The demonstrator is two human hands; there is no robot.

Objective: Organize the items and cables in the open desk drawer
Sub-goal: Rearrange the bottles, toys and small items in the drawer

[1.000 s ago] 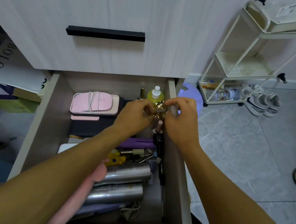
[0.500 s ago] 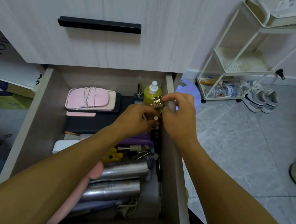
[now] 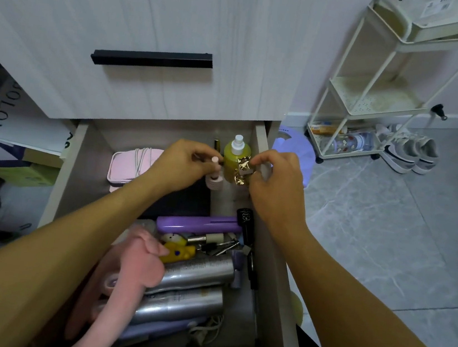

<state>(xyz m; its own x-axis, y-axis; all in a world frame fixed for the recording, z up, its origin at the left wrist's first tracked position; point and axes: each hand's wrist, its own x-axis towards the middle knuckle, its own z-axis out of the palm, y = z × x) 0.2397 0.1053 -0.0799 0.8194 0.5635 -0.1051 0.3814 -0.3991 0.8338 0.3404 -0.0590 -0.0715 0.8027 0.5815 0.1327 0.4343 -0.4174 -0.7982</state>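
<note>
At the near end of the drawer (image 3: 273,266) the pink plush toy (image 3: 133,271) and the two silver cans (image 3: 192,285) lie as they did a second ago, and so does the purple case (image 3: 197,224) beyond them. The change is farther back: the two hands, which met over one small gold object a second ago, have come apart. The left hand (image 3: 182,164) now pinches a small pink-capped bottle (image 3: 214,175) by its top and stands it upright near the back right corner, while the right hand (image 3: 276,179) pinches the gold ornate piece (image 3: 241,170) and holds it against the front of the yellow-green spray bottle (image 3: 234,156). This suggests the small upright items are being grouped in that corner (whether either one already rests on the drawer floor cannot be told). Both forearms reach in from the near edge and converge, wrists bent slightly down, fingers curled around what they hold. The pink case wound with a white cable (image 3: 135,167) sits untouched at back left.
</note>
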